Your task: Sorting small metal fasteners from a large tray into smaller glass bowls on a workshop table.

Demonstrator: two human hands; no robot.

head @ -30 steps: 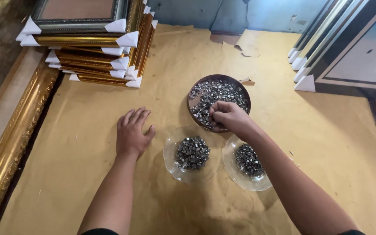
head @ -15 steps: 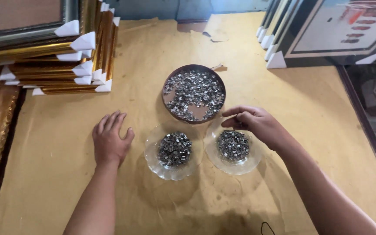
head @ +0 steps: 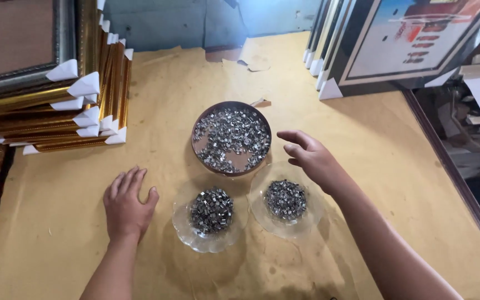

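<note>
The left hand [head: 127, 203] lies palm down and flat, its fingers [head: 122, 180] stretched forward and held close together, the thumb angled out to the right of them. Its wrist is straight, and the bare left forearm [head: 109, 269] runs back behind the fingers toward the lower edge of the view. The right hand [head: 311, 157] is raised, open and empty, fingers [head: 291, 136] loosely curved and slightly spread, pointing to the left, the thumb below them. The bare right forearm [head: 384, 239] extends back from the wrist, down and to the right.
</note>
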